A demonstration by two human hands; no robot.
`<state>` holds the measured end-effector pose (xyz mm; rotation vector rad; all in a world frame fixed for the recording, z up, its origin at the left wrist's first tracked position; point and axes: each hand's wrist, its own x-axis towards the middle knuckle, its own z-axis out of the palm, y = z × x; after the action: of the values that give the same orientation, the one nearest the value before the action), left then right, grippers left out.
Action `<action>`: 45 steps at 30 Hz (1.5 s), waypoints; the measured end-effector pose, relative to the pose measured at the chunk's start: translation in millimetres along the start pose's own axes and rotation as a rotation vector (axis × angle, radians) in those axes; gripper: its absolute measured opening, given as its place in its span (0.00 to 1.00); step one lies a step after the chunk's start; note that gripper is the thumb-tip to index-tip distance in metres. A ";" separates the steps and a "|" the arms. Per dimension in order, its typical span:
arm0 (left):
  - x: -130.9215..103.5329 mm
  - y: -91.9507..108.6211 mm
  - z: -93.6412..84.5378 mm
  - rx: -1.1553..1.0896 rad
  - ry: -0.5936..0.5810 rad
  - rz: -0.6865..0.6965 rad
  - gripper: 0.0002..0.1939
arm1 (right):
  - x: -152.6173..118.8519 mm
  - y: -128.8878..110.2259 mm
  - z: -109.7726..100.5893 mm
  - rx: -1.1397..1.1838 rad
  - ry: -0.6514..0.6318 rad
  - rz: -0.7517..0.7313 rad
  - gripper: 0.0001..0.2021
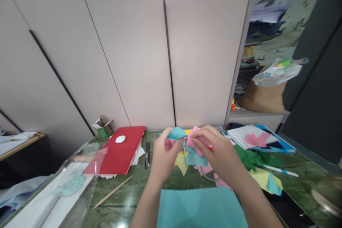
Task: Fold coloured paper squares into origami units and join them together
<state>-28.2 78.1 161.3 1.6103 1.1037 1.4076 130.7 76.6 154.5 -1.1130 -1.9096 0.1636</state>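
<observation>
Above the green marbled table, my two hands hold a bundle of folded paper pieces [196, 157] in blue, pink and yellow. My left hand [165, 155] is closed, its thumb pressed on a curled blue paper [176, 133] with some pink beneath it. Close beside it, my right hand [217, 148] pinches a pink folded paper [195, 131] between thumb and fingers. A yellow pointed piece [182, 164] hangs below. The fingers partly cover where the pieces meet. Under my forearms lies a flat blue paper sheet [200, 208].
To the left are a red folder [123, 153] with a white oval object [120, 139], a pointed wooden stick [112, 192], two pens [147, 153] and a small box [103, 127]. Green paper pieces [251, 156], a white-and-blue pen [287, 172] and books [283, 142] lie right. Cabinet doors [200, 42] stand behind.
</observation>
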 end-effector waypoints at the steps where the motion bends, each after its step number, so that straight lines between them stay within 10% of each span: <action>1: 0.2 -0.4 -0.3 -0.011 0.008 -0.001 0.03 | -0.3 0.3 -0.5 0.008 -0.006 0.009 0.06; 12: 2.6 -7.6 -5.1 -0.076 0.049 0.032 0.04 | -0.9 1.3 -1.8 0.009 -0.009 -0.055 0.08; 38: -0.4 -5.2 -10.1 -0.048 0.023 0.034 0.07 | -2.7 10.4 13.2 -0.247 0.433 -0.417 0.11; 45: -3.1 6.5 -13.7 -0.033 0.015 0.025 0.06 | -0.6 10.0 11.4 -0.241 0.320 -0.366 0.10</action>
<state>-40.9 72.5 168.1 1.5976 1.0668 1.4491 128.6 85.4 142.4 -0.8601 -1.8327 -0.4337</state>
